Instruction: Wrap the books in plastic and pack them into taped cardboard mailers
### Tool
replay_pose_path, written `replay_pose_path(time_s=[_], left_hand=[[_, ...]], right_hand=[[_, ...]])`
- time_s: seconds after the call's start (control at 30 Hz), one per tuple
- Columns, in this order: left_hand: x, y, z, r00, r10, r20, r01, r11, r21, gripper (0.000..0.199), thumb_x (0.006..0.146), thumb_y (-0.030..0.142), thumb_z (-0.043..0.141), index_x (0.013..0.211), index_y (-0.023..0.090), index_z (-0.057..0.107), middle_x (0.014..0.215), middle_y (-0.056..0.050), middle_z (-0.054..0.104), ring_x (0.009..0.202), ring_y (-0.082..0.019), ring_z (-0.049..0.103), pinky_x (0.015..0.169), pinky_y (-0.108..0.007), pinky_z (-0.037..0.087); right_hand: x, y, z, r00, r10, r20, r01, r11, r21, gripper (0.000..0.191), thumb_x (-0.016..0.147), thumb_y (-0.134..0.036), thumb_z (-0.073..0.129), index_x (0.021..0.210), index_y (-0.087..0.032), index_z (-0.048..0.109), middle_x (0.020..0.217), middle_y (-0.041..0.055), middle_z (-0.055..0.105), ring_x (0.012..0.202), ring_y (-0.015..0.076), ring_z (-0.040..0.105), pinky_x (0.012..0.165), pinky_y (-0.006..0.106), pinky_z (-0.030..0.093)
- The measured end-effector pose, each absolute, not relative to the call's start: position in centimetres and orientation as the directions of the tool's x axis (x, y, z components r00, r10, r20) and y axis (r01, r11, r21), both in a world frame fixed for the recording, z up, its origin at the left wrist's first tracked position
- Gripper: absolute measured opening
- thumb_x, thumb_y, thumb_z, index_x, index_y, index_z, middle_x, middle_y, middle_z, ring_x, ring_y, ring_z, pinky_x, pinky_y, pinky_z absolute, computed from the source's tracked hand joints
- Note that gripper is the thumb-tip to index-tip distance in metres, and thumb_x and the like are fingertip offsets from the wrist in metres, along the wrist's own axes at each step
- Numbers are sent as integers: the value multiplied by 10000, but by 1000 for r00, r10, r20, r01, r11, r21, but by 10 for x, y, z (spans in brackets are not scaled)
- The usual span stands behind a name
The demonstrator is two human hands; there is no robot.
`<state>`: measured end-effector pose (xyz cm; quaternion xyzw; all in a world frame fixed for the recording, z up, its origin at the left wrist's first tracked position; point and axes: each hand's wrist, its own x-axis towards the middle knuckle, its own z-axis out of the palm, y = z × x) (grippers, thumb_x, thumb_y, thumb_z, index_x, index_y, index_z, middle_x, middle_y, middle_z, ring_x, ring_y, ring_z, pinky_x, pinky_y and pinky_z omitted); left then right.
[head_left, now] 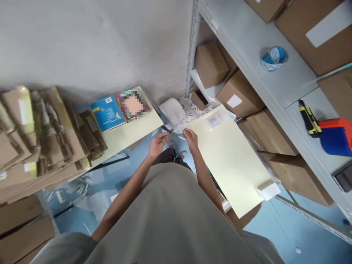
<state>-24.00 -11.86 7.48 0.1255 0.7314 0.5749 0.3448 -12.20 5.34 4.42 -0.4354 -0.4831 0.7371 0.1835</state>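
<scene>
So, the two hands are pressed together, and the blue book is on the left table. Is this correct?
Not quite: the head view shows the left hand and the right hand apart, with a gap between them. The blue book is on the left table.

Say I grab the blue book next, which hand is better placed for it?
Your left hand, probably. It looks empty and is nearer the blue book, which lies on the left table. Your right hand is farther off, by the right table.
</scene>
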Motion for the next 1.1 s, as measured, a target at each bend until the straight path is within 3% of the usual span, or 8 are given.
replay_pose_path(time_s=[0.33, 0.7, 0.8, 0.97, 1.1], left_hand=[[-287, -250, 110, -904, 271, -331, -316, 98, 944, 714, 707, 718, 866, 1153, 167, 785, 1243, -181, 795, 1053, -294, 777, 1027, -479, 598], [-344, -431, 117, -925, 193, -327, -352, -113, 929, 647, 743, 707, 864, 1139, 199, 800, 1201, -158, 815, 1051, -309, 790, 1076, -520, 588], [-363, -480, 121, -939, 144, -313, -335, -162, 928, 628, 759, 705, 863, 1134, 206, 795, 1167, -146, 823, 997, -295, 801, 1001, -487, 634], [-394, -545, 145, -946, -73, -317, -286, -274, 918, 639, 850, 686, 803, 1232, 179, 734, 1006, -120, 839, 879, -266, 818, 829, -405, 680], [-403, -575, 174, -871, 82, -485, -479, -364, 799, 651, 877, 704, 769, 1243, 170, 699, 918, -140, 836, 662, -239, 790, 587, -322, 643]], right_hand=[[-177, -49, 77, -720, 552, -419, 242, -367, -898, 556, 725, -656, 843, 1053, -217, 750, 1101, 115, 820, 979, 247, 788, 951, 407, 633], [-281, -198, 106, -809, 400, -430, 405, -150, -902, 480, 712, -605, 862, 992, -226, 770, 1028, 98, 838, 884, 247, 800, 890, 424, 654], [-296, -234, 114, -806, 374, -458, 463, -82, -883, 445, 720, -595, 849, 980, -241, 779, 1009, 92, 837, 872, 256, 801, 902, 449, 657], [-316, -279, 134, -844, 282, -456, 482, 29, -876, 417, 747, -598, 846, 984, -259, 794, 1008, 81, 839, 870, 261, 798, 893, 457, 663], [-343, -309, 155, -895, 204, -396, 421, 97, -902, 490, 777, -658, 831, 1029, -240, 785, 1031, 96, 836, 897, 264, 796, 903, 448, 650]])
